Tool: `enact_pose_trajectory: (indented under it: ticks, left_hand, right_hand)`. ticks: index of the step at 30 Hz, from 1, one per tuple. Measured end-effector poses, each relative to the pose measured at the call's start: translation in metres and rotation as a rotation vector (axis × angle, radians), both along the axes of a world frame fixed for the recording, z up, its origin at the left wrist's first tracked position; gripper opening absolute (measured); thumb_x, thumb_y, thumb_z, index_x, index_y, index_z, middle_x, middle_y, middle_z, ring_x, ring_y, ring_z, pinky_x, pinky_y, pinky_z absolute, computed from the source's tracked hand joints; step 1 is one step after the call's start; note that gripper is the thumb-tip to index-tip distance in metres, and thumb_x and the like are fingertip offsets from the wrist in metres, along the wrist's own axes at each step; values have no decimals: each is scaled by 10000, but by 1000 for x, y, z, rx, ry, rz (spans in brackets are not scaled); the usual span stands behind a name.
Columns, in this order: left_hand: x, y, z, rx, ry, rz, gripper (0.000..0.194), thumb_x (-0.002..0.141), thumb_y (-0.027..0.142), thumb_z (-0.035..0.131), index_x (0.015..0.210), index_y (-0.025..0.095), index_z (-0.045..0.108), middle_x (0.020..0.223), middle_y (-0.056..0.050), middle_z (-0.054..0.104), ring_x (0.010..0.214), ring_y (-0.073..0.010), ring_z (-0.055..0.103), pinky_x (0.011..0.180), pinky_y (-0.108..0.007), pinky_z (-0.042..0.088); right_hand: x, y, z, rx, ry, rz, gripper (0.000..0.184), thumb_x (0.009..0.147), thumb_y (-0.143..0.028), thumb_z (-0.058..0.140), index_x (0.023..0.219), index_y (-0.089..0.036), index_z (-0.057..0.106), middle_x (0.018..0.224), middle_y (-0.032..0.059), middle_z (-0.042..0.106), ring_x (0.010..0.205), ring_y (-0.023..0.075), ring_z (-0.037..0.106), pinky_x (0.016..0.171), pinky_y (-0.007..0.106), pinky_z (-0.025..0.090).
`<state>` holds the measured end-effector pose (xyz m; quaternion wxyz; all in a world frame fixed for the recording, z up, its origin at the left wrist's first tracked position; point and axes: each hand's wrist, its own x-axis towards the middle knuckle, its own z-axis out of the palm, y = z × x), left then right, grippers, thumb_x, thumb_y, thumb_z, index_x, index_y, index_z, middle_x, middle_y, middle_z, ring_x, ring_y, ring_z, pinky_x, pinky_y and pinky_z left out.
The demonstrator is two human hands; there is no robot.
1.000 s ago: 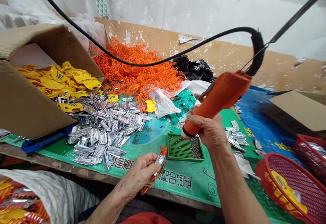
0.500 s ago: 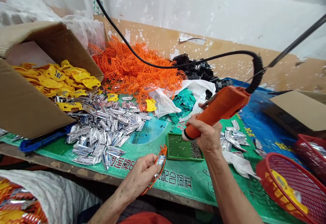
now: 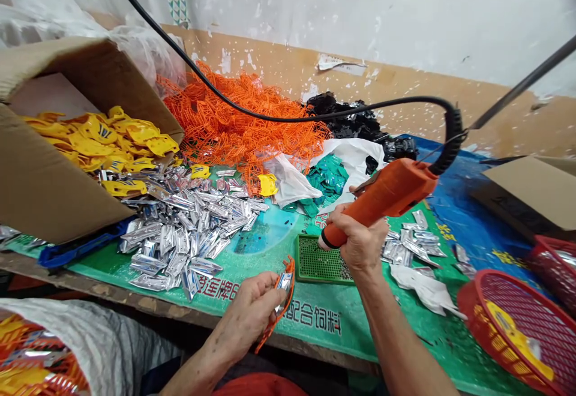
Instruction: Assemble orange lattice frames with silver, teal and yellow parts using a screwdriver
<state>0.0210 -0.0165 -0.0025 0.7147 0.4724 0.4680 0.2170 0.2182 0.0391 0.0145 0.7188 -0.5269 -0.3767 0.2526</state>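
Near the table's front edge, my left hand is closed around an orange plastic frame with a shiny silver piece against it. Most of that assembly is covered by my fingers. My right hand grips an orange electric screwdriver, tilted with its nose down to the left. The nose is over a green screw tray with a grid of holes. Small dark screws show partly at the tray's right side, behind my hand. I cannot make out the bit's tip.
Silver metal pieces lie heaped on the left, by a cardboard box of yellow parts. Orange frames and black parts are piled behind. A red basket stands at right. The screwdriver's black cable arches across.
My right hand has brought the screwdriver slightly down and left over the screw tray. My left hand keeps its hold on the orange frame, almost in the same place.
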Motion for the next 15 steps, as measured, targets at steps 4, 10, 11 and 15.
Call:
enact_pose_trajectory:
  ticks: [4,10,11,15]
  left_hand:
    - [1,2,-5,23,-23,-3,300,789,480,552,743,184,528,544,77,382,459,-78,271,444,-208,207]
    - [0,2,-7,41,-38,-4,325,780,498,584,781,173,582,569,64,383,496,-90,305,477,-218,233]
    - [0,2,-7,40,-33,2,338,772,509,592,786,172,591,568,62,392,496,-91,312,480,-218,238]
    - [1,2,-8,47,-35,28,355,753,511,613,815,162,626,577,50,441,508,-96,346,496,-219,265]
  right_hand:
    - [1,1,-2,4,4,-1,122,574,-231,742,625,-153,663,621,-13,601,547,140,537,580,324,472]
    - [-1,2,-2,7,10,-10,166,549,-243,772,630,-156,656,638,-12,601,561,137,532,577,319,473]
    - [-1,3,-2,8,11,-11,171,546,-246,774,629,-158,653,639,-12,600,561,138,533,577,320,473]
    - [-3,3,-1,11,19,-19,199,533,-241,779,648,-162,637,645,-14,606,563,143,543,573,322,476]
